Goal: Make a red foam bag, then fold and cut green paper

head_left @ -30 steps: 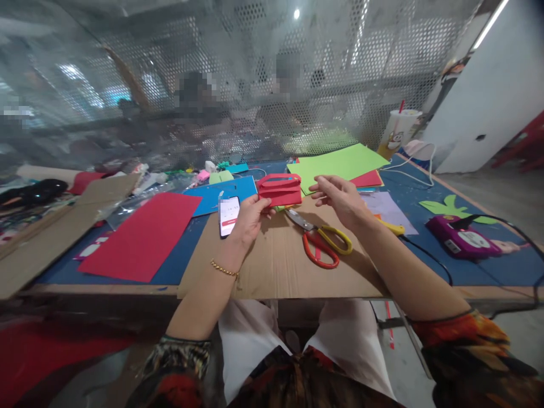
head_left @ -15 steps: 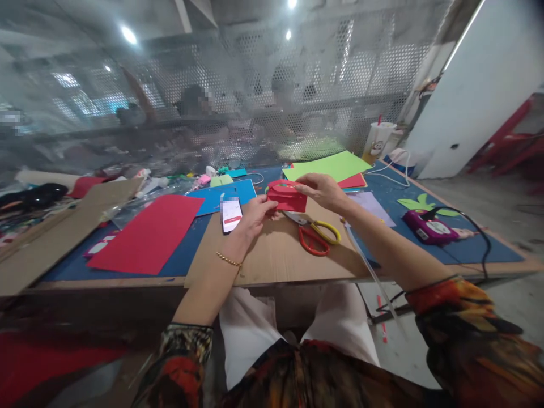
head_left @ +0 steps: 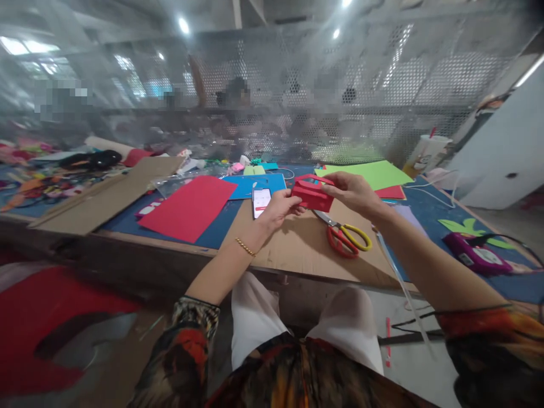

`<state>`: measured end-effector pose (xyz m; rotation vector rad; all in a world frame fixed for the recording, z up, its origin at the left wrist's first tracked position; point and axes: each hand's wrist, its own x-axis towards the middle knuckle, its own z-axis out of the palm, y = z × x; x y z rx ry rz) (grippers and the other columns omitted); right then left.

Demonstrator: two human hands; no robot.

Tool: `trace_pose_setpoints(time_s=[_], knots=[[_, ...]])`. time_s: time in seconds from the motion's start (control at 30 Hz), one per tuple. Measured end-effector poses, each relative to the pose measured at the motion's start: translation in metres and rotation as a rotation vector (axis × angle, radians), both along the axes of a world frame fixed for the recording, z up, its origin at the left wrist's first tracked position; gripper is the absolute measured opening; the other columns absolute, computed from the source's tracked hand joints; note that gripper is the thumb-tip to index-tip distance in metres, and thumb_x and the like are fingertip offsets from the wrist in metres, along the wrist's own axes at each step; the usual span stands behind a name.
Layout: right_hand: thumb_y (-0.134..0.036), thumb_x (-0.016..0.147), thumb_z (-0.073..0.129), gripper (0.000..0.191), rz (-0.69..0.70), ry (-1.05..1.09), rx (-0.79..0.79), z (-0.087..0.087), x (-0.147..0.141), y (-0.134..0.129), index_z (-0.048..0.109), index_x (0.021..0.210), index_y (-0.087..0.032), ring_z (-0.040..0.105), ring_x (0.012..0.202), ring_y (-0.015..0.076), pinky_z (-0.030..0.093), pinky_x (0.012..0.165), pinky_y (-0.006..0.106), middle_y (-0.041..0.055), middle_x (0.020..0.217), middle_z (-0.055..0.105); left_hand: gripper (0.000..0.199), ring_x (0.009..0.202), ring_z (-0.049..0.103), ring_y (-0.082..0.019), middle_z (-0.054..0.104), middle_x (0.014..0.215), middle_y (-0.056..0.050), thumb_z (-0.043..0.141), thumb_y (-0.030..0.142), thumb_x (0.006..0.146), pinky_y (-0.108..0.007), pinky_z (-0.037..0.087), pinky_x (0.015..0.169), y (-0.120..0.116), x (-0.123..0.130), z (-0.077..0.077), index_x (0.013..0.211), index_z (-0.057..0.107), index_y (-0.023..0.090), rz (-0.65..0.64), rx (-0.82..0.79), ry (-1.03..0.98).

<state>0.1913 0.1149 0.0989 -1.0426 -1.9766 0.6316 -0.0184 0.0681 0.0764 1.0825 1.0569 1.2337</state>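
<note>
A small red box-like piece point(head_left: 313, 196) is held up above the brown cardboard point(head_left: 289, 243), between both hands. My left hand point(head_left: 283, 207) grips its lower left side, thumb in front. At its upper right side, my right hand point(head_left: 346, 190) has its fingers closed on the piece. Scissors point(head_left: 346, 235) with one red and one yellow handle lie on the cardboard just below my right hand. A phone point(head_left: 260, 202) with a lit screen lies to the left, beyond my left hand.
A red sheet point(head_left: 189, 207) and a blue sheet point(head_left: 255, 184) lie left. Green sheets point(head_left: 378, 173) and a cup point(head_left: 427, 153) are behind on the right. A purple device point(head_left: 478, 255) with a black cable sits far right. Brown cardboard strips point(head_left: 114, 195) lie far left.
The view has turned left, so the table and hands appear farther right. The red piece is tilted differently, and my right hand's fingers now reach farther over its right side.
</note>
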Motion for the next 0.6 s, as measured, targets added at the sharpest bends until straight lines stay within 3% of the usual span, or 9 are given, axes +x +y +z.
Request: trace_pose_setpoints(time_s=[0.17,0.27,0.4,0.47,0.6], knots=[[-0.031,0.076,0.075,0.012,-0.052,0.063,-0.127,-0.001,-0.019,0.008,0.073,0.079,-0.019,0.050,0.067,0.0139,0.039,0.064,0.027,-0.0028,0.068,0.060,0.019,0.052,0.066,-0.010,0.071,0.067,0.001,0.060,-0.005,0.087,-0.024,0.055,0.063,0.003,-0.009,-0.001,0.088,0.067,0.013,-0.024,0.010,-0.044],[-0.035,0.074,0.078,0.019,-0.020,0.087,-0.166,-0.002,-0.021,0.011,0.074,0.082,-0.019,0.053,0.068,0.0142,0.041,0.065,0.027,-0.0020,0.072,0.064,0.022,0.053,0.066,-0.010,0.073,0.067,0.000,0.061,-0.008,0.083,-0.023,0.055,0.064,0.007,-0.012,-0.005,0.088,0.068,0.012,-0.033,0.005,-0.050],[-0.045,0.061,0.094,0.046,0.179,0.166,-0.312,0.002,-0.016,0.016,0.077,0.095,-0.018,0.062,0.074,0.0167,0.048,0.069,0.029,0.0019,0.084,0.074,0.026,0.055,0.067,-0.010,0.072,0.066,-0.001,0.060,-0.011,0.082,-0.024,0.055,0.066,0.015,-0.014,-0.006,0.090,0.069,0.011,-0.018,-0.003,-0.045],[-0.043,0.055,0.099,0.053,0.210,0.175,-0.342,0.004,-0.014,0.023,0.078,0.098,-0.019,0.065,0.076,0.0174,0.051,0.070,0.029,0.0022,0.087,0.077,0.025,0.056,0.067,-0.010,0.072,0.067,-0.001,0.060,-0.011,0.084,-0.025,0.056,0.067,0.019,-0.014,-0.005,0.092,0.069,0.011,-0.011,-0.005,-0.043],[-0.034,0.057,0.100,0.040,0.158,0.213,-0.341,0.003,-0.016,0.058,0.080,0.088,-0.021,0.066,0.073,0.0164,0.056,0.068,0.028,-0.0003,0.080,0.076,0.020,0.061,0.069,-0.010,0.073,0.073,-0.003,0.061,-0.009,0.090,-0.026,0.058,0.073,0.033,-0.023,-0.001,0.091,0.067,0.011,-0.016,0.020,-0.016]])
